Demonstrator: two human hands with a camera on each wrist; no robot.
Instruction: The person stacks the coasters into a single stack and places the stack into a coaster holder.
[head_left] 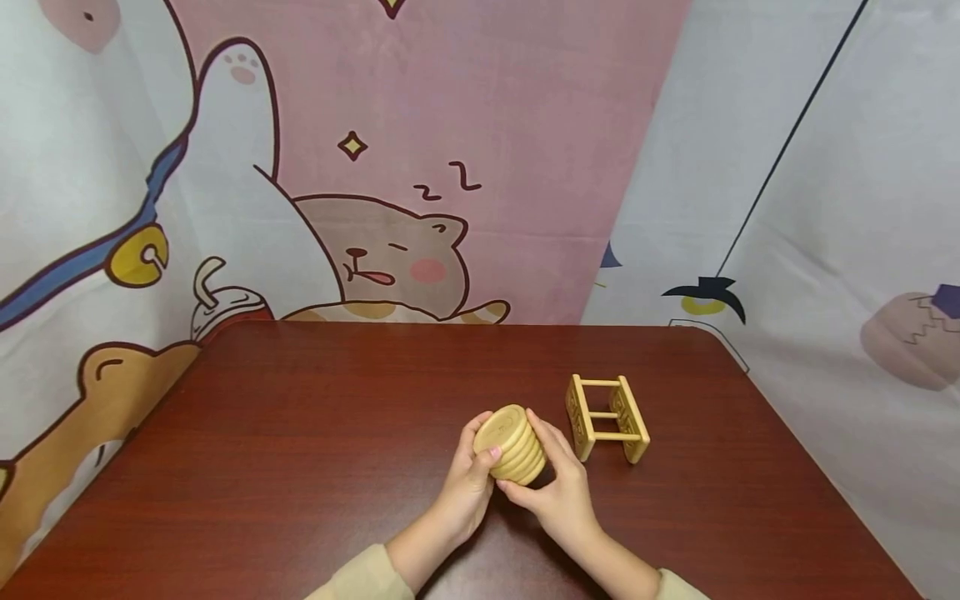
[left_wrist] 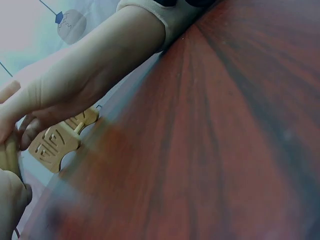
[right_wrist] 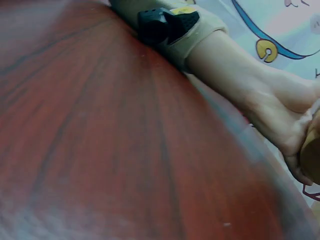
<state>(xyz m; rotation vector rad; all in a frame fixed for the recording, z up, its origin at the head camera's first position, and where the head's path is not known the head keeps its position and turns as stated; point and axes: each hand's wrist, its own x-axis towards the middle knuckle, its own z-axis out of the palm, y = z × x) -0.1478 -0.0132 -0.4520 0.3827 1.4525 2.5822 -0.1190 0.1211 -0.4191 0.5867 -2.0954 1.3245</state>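
A stack of several round wooden coasters is held tilted above the table between both hands. My left hand grips it from the left, its thumb on the edge of the uppermost coaster. On the other side, my right hand curls its fingers and thumb around the stack. In the left wrist view only a sliver of the coasters shows at the left edge; the right wrist view catches part of the stack at its right edge. Just right of the hands stands a wooden coaster rack with carved side panels and crossbars.
The dark red wooden table stretches out around the hands. Behind it and along both sides hangs a cloth backdrop printed with cartoon animals, meeting the table's far edge.
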